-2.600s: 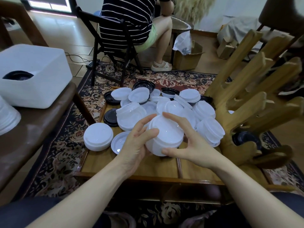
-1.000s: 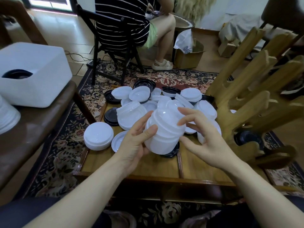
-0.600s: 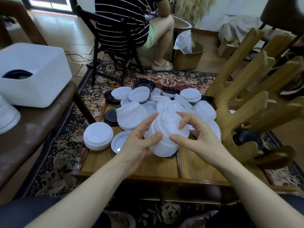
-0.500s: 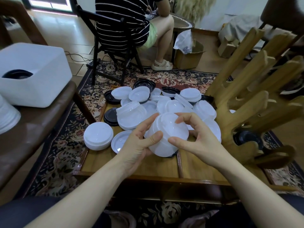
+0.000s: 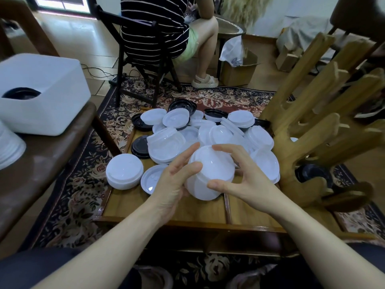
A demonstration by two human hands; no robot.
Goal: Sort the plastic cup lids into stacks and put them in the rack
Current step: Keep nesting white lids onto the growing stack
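A tilted stack of white lids is held just above the low wooden table. My left hand grips its left side, thumb on the rim. My right hand curls round its right side, fingers over the top lid and thumb underneath. Behind lies a heap of loose white lids mixed with black lids. A neat white stack stands at the table's left. The wooden rack with slanted arms stands at the right, a black lid in its lower slot.
A white bin holding a black lid sits on a brown bench at left, beside a stack of white cups. A person in a striped top sits on a black chair beyond the table. A cardboard box stands on the floor.
My right hand came back onto the top of the stack after lifting off it, and the stack tilted a little more toward me. My left hand kept its grip throughout.
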